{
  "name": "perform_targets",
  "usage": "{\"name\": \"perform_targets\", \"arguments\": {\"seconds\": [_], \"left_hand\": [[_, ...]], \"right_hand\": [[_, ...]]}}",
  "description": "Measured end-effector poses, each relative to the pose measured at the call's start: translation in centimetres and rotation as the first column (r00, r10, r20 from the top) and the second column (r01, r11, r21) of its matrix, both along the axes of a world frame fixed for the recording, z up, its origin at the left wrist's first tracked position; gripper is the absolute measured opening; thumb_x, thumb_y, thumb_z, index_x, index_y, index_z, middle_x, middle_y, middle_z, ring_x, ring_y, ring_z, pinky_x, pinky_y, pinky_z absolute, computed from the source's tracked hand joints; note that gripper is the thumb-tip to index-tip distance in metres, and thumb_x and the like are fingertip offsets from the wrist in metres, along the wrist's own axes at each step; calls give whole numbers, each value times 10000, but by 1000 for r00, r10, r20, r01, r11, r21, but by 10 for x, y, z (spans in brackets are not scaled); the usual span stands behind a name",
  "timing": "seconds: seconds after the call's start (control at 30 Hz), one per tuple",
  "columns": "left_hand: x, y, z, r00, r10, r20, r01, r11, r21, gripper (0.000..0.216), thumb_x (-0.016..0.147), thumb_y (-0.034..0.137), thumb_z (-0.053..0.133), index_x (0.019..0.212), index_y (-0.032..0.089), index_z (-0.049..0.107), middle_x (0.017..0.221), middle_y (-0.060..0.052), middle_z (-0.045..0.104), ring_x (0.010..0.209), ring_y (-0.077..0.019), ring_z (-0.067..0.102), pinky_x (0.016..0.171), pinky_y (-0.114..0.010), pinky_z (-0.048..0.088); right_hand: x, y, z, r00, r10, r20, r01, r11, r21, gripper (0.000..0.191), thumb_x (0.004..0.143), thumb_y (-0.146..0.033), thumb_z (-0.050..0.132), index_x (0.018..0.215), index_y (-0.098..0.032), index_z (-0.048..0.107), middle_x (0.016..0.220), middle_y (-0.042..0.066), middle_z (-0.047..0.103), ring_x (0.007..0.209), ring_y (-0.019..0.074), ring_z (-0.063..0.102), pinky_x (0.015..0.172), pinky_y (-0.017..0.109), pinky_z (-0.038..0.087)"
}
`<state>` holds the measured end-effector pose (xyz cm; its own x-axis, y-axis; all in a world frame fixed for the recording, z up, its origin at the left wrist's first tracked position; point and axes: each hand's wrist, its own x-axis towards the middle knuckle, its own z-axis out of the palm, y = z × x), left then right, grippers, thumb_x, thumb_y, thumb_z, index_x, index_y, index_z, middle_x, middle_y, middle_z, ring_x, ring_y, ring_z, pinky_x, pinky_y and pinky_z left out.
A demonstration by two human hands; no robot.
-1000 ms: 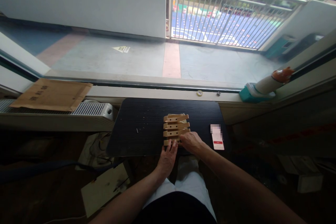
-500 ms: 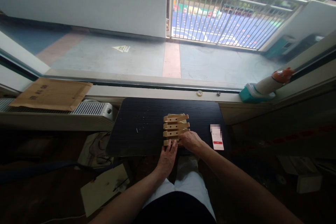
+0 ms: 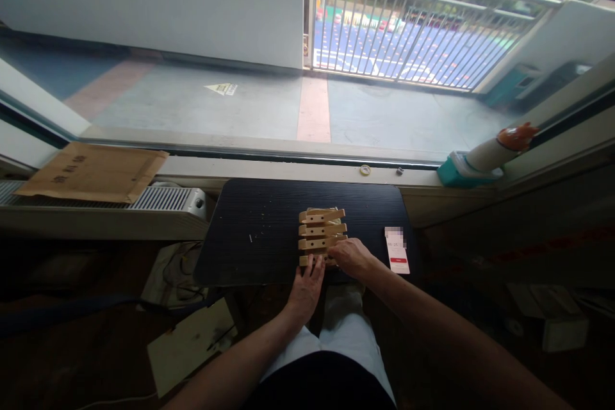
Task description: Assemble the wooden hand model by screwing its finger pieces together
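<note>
A small wooden assembly of several stacked slats [image 3: 321, 232] lies on a black tabletop [image 3: 259, 230]. My left hand [image 3: 306, 286] rests at the table's near edge with its fingers stretched flat onto the nearest slat. My right hand [image 3: 352, 257] lies curled over the right end of that same slat, fingers closed on it. A white and red phone [image 3: 397, 250] lies flat just right of my right hand.
Tiny light scraps [image 3: 250, 238] dot the tabletop left of the slats. A cardboard piece [image 3: 91, 172] lies on a radiator [image 3: 168, 200] at left. On the window sill sit a small tape roll [image 3: 365, 170] and a teal and white object [image 3: 475, 163].
Almost nothing has moved. My right hand has shifted very slightly along the nearest slat; the left hand stays put.
</note>
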<state>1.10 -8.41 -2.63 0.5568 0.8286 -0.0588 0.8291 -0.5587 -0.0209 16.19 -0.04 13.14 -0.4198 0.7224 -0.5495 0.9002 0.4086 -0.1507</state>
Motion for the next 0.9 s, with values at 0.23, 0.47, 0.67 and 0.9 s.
{"name": "perform_targets", "arguments": {"seconds": [0.23, 0.47, 0.67, 0.9], "left_hand": [[0, 0, 1, 1000, -4, -14, 4, 1000, 17, 637, 828, 30, 354, 1428, 241, 353, 1499, -84, 349, 1367, -310, 293, 952, -504, 445], [0, 0, 2, 1000, -3, -2, 3, 1000, 25, 644, 820, 24, 362, 1427, 240, 357, 1489, -92, 364, 1365, -311, 295, 955, -510, 441], [1, 2, 8, 998, -17, -55, 18, 1000, 16, 619, 822, 0, 322, 1400, 203, 411, 1484, -86, 376, 1354, -307, 315, 944, -502, 459], [1, 2, 10, 996, -25, -82, 25, 1000, 0, 607, 831, 20, 326, 1402, 209, 409, 1485, -82, 377, 1356, -300, 314, 955, -495, 458]], "right_hand": [[0, 0, -13, 997, -69, -24, 69, 998, 0, 284, 876, -193, 448, 976, -176, 713, 981, 117, 728, 959, 221, 671, 803, 281, 492], [-5, 0, -11, 992, -123, 18, 123, 992, 12, 267, 878, -209, 466, 947, -158, 719, 954, 140, 728, 930, 229, 680, 782, 279, 499], [-6, -1, 1, 998, -57, 10, 57, 998, 25, 246, 879, -203, 490, 982, -167, 711, 985, 128, 724, 952, 235, 670, 796, 290, 494], [-10, 0, 0, 1000, -11, 10, 11, 1000, -17, 292, 876, -150, 444, 951, -150, 726, 966, 123, 728, 928, 237, 673, 777, 284, 501]]}}
